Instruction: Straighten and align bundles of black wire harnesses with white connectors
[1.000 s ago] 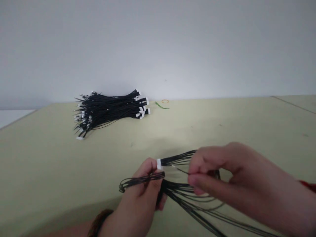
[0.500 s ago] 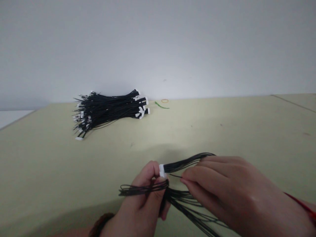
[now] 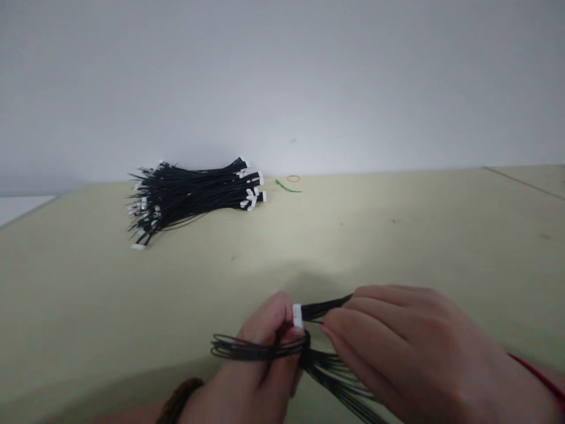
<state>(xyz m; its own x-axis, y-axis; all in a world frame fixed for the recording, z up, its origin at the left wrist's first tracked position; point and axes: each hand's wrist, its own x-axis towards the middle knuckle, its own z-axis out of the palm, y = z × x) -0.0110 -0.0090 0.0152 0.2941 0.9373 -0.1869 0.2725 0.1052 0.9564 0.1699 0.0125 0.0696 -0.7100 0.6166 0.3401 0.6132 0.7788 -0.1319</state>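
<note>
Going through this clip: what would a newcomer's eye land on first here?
The two hands at bottom centre: the left hand pinches a white connector and looped black wires, with the right hand against the wires beside it. Behind them, at the far edge of the pale green table, sits a large pile of white-ended black wires.

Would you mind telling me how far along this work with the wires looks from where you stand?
I can't see any finished wires set apart. In hand, the left hand grips a white connector with its black wires looped across the fingers, while the right hand sits against those wires. Left over, a large pile of wires lies at the table's far side, beside a rubber band and a green tie.
</note>
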